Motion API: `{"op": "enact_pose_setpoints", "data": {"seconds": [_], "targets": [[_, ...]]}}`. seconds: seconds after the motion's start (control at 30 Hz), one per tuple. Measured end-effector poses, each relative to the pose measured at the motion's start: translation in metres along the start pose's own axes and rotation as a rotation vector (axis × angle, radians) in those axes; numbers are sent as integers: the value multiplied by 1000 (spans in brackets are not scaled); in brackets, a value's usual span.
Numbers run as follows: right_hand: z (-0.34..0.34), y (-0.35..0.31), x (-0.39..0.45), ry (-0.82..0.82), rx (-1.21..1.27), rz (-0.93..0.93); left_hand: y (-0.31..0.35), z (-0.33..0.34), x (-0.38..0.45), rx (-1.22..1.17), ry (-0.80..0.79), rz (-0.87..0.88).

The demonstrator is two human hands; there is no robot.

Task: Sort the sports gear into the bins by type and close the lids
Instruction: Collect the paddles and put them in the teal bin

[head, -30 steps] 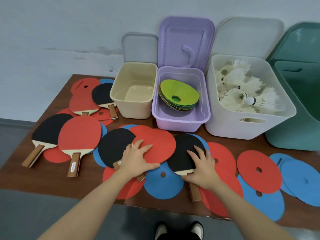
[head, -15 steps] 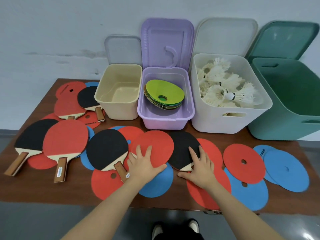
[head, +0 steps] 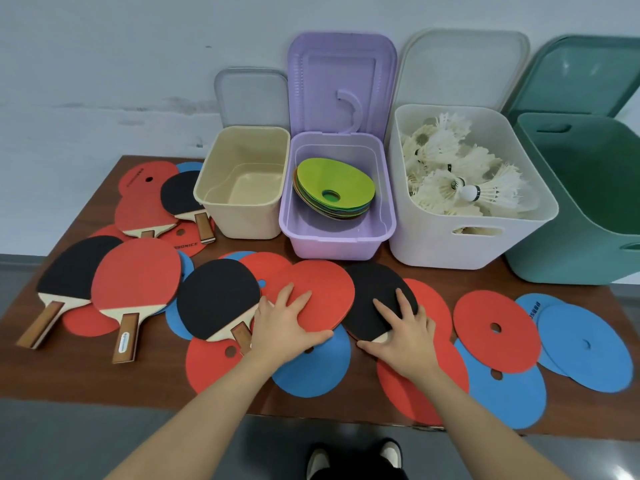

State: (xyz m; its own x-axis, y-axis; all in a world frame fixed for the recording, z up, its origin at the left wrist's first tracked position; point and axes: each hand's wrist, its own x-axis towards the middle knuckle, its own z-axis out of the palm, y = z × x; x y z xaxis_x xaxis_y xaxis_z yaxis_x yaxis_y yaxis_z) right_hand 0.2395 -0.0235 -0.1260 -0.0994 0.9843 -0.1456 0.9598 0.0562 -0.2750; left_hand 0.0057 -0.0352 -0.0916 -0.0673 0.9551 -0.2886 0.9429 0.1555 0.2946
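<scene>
A: From the head view, where are the hands?

B: The left hand (head: pixel 285 329) lies flat, fingers spread, on a red-faced table tennis paddle (head: pixel 320 294) at the near middle of the brown wooden table (head: pixel 104 386). The right hand (head: pixel 403 336) rests the same way, fingers straight, on a black-faced paddle (head: pixel 375 292) just to its right. Neither grips anything.

A: And the bins?

B: Four stand along the far edge, lids propped open behind them. From the left: a cream plastic bin (head: pixel 242 220), a lilac bin (head: pixel 332 242) holding stacked green disc cones (head: pixel 334 188), a white bin (head: pixel 446 244) of white feather shuttlecocks (head: pixel 457 174), and a green bin (head: pixel 568 258). Flat red discs (head: pixel 497 327) and blue discs (head: pixel 585 348) lie scattered on the table.
</scene>
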Motion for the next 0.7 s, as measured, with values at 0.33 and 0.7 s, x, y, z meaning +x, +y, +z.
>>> {"op": "enact_pose_setpoints", "data": {"seconds": [0.33, 0.7], "targets": [[-48, 33, -53, 247, 42, 47, 31, -3, -28, -218, 263, 262], [-128, 84, -71, 588, 81, 60, 136, -34, -15, -393, 602, 575]]}}
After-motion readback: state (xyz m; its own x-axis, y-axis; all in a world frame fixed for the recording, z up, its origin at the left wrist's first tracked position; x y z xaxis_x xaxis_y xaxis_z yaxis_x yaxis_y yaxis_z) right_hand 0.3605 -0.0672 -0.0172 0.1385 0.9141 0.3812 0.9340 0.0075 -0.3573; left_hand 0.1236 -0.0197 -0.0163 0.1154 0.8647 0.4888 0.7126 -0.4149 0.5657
